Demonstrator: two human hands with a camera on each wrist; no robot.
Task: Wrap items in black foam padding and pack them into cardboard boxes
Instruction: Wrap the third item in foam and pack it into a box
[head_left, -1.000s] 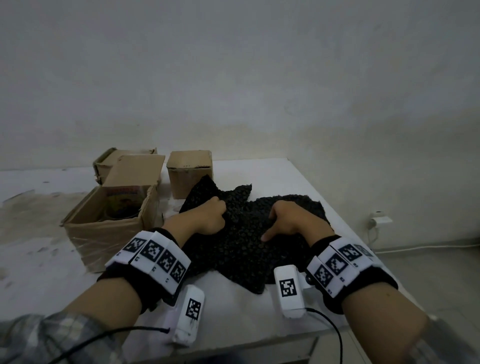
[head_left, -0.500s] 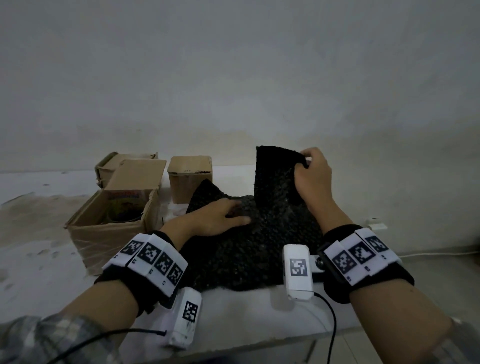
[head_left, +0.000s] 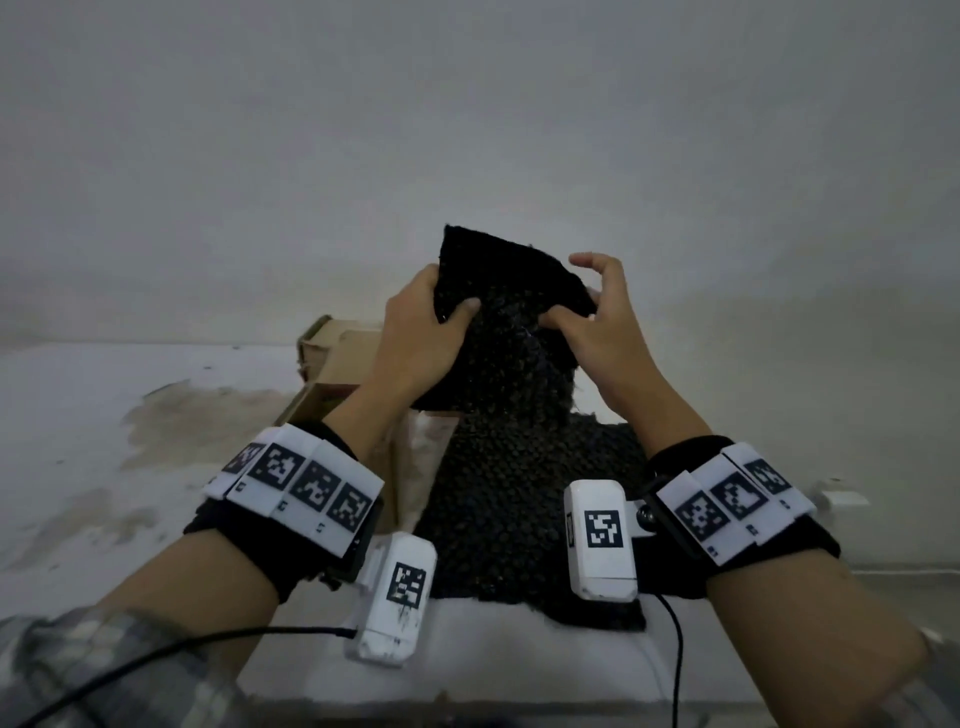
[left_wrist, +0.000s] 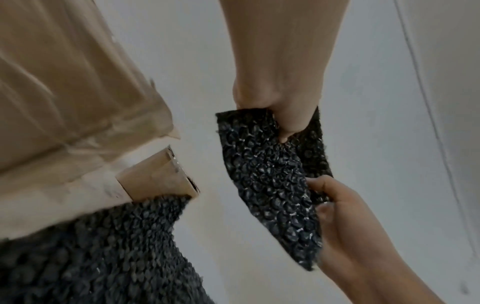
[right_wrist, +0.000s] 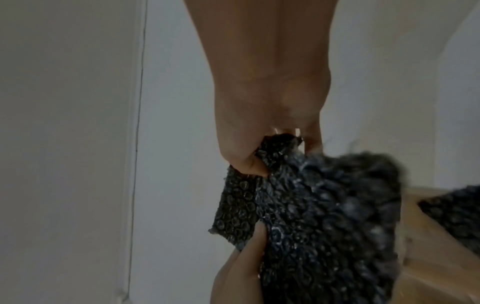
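Note:
I hold a black bubbly foam sheet (head_left: 506, 306) upright above the table by its top edge. My left hand (head_left: 415, 332) grips its left corner with thumb in front and fingers behind. My right hand (head_left: 597, 332) pinches the right corner between thumb and forefinger, its other fingers spread upward. The left wrist view has my left thumb (left_wrist: 285, 125) pressed on the foam sheet (left_wrist: 270, 179) and my right hand (left_wrist: 337, 216) at its other end. In the right wrist view my right hand (right_wrist: 249, 162) pinches the foam sheet (right_wrist: 311, 216).
More black foam (head_left: 519, 493) lies piled on the white table (head_left: 493, 660) under my wrists. Cardboard boxes (head_left: 332, 343) stand behind my left hand, partly hidden. The table top to the left is stained (head_left: 182, 426). A plain wall fills the background.
My left hand left the foam pile and rose to grip the raised sheet's left corner. My right hand kept its corner and lifted the sheet higher.

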